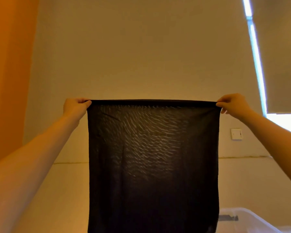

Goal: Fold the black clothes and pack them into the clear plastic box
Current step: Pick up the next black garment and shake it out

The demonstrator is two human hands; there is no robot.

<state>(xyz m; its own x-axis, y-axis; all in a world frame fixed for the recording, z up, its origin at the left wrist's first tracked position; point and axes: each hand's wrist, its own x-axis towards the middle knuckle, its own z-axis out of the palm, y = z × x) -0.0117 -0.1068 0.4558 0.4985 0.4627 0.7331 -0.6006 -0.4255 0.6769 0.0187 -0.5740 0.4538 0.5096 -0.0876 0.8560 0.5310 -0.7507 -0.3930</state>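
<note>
Black garment [153,162] hangs taut between both hands — left hand [76,106] and right hand [233,103] each pinching a top corner; clear plastic box [245,219] sits low below the right hand; keep corners level, tension even, then bring the edges together squarely.

The black cloth [153,165] is a thin, matt fabric, sheer enough that light shows through its upper middle in fine wavy streaks; toward the bottom it looks dense and opaque. Its top edge is a thicker, darker band, like a rolled or doubled hem. The plastic box [247,219] at lower right is clear, smooth and slightly glossy, with a milky haze along its rim. The wall [141,56] behind is a smooth, matt painted surface. The switch plate [236,134] on it looks like smooth white plastic. The window blind [282,64] is a matt, flat material.
</note>
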